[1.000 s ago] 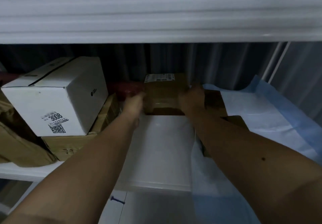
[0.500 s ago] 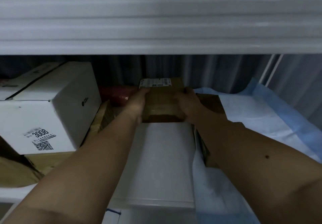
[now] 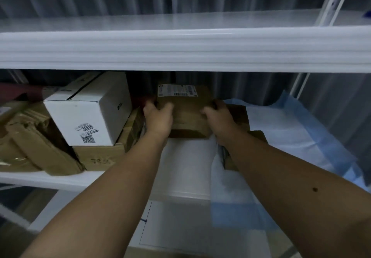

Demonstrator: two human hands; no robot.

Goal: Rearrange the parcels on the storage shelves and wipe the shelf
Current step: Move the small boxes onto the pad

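A brown cardboard parcel (image 3: pixel 185 105) with a white shipping label stands at the back of the white shelf (image 3: pixel 186 165). My left hand (image 3: pixel 157 117) grips its left side and my right hand (image 3: pixel 217 117) grips its right side. A white box (image 3: pixel 88 113) marked 3008 sits to the left on top of flat brown parcels (image 3: pixel 100 153). More crumpled brown parcels (image 3: pixel 30 149) lie at the far left. Another brown parcel (image 3: pixel 241 117) lies partly hidden behind my right forearm.
A blue and white sheet (image 3: pixel 291 137) covers the right part of the shelf and hangs over its front edge. The upper shelf's white beam (image 3: pixel 180 50) runs across just above the parcels. A dark curtain hangs behind the rack.
Both hands have closed on the sides of the brown parcel. The view has tilted up, so the upper shelf's top and the space above it now show.
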